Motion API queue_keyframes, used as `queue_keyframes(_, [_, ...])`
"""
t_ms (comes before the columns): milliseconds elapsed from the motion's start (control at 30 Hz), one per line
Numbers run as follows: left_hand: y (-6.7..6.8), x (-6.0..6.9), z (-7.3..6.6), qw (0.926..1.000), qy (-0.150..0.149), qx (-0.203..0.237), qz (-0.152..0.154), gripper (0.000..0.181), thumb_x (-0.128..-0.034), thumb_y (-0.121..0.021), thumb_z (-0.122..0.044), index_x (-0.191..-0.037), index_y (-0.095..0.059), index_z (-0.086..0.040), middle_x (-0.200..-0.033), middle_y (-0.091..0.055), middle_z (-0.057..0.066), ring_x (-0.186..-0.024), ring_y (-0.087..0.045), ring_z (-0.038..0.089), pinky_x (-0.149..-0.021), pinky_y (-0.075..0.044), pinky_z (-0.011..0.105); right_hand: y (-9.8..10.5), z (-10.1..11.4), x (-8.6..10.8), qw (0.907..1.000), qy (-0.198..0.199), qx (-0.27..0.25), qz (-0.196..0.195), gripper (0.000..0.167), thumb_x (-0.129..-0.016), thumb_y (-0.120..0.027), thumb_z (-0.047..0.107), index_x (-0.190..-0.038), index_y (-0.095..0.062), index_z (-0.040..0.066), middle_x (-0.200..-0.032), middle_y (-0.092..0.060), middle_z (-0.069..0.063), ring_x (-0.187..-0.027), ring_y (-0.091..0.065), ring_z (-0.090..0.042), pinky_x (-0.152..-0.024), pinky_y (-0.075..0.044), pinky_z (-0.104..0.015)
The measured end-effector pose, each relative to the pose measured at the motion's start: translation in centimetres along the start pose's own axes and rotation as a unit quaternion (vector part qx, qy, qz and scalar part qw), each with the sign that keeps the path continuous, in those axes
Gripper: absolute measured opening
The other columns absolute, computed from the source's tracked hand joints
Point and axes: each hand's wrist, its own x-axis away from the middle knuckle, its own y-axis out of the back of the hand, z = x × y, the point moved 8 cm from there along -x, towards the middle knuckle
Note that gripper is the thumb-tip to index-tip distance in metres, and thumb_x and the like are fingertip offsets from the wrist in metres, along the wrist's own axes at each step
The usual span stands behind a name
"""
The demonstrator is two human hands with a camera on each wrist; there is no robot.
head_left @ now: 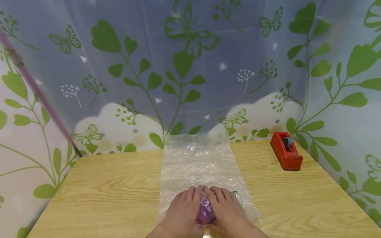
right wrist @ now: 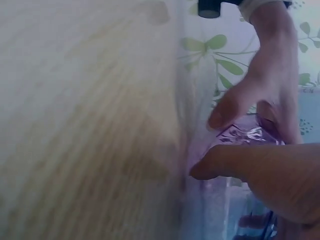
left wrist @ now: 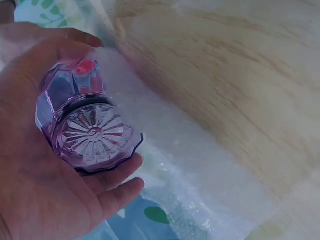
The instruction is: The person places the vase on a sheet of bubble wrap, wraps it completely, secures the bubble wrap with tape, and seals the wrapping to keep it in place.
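A purple faceted glass [head_left: 205,210] lies on a sheet of bubble wrap [head_left: 202,162], between my two hands. My left hand [head_left: 184,208] grips it from the left, fingers bent over it; in the left wrist view its round base with a starburst pattern [left wrist: 95,132] shows. On the other side my right hand [head_left: 227,208] holds the same glass, its thumb [right wrist: 215,162] against the purple wall in the right wrist view. A pale teal glass rim [head_left: 237,197] sticks out beyond the right hand's fingers; most of that piece is hidden under the hand.
A red tape dispenser [head_left: 287,152] with a roll of tape stands at the back right of the wooden table [head_left: 113,185]. A curtain [head_left: 190,72] printed with leaves and butterflies hangs behind the table and along its sides. The bubble wrap reaches the back edge.
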Motion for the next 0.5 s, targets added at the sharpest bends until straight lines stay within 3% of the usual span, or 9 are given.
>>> queue_keyframes(100, [-0.2,0.0,0.1,0.9994,0.01,-0.019,0.027,0.106,-0.0525,-0.079,-0.058,-0.133,-0.039,-0.002,-0.12,-0.051,0.014,-0.107,-0.053,0.026,-0.092,-0.045,0.039,0.1,-0.1,-0.2,0.9999,0.006,-0.002,0.008,0.1,-0.063,-0.083,0.043,-0.14,-0.035,0.002,-0.127,-0.047,-0.018,-0.115,-0.047,-0.034,-0.098,-0.038,-0.048])
queue_keyframes(200, [-0.1,0.0,0.0,0.9968,0.012,-0.07,0.037,0.116,-0.0457,-0.078,-0.071,-0.133,-0.041,-0.004,-0.122,-0.05,0.011,-0.112,-0.049,0.025,-0.092,-0.042,0.039,0.2,-0.1,-0.4,0.9998,0.013,-0.01,0.01,0.098,-0.063,-0.084,0.039,-0.14,-0.036,0.002,-0.126,-0.048,-0.017,-0.115,-0.047,-0.033,-0.097,-0.039,-0.048])
queue_keyframes(333, [0.3,-0.2,-0.3,0.9925,0.014,-0.119,0.024,0.11,-0.0447,-0.08,-0.064,-0.13,-0.046,-0.004,-0.114,-0.054,0.006,-0.105,-0.049,0.022,-0.089,-0.041,0.037,0.3,-0.2,-0.6,0.9995,0.015,-0.021,0.02,0.093,-0.067,-0.082,0.034,-0.14,-0.035,0.003,-0.128,-0.048,-0.017,-0.116,-0.047,-0.033,-0.098,-0.039,-0.048])
queue_keyframes(500, [0.4,-0.4,-0.9,0.9871,0.025,-0.158,0.003,0.099,-0.0562,-0.08,-0.053,-0.131,-0.046,0.002,-0.106,-0.057,0.011,-0.096,-0.054,0.023,-0.085,-0.044,0.034,0.4,-0.5,-0.9,0.998,0.028,-0.043,0.037,0.089,-0.072,-0.079,0.033,-0.141,-0.034,0.002,-0.129,-0.047,-0.016,-0.118,-0.046,-0.032,-0.098,-0.038,-0.049])
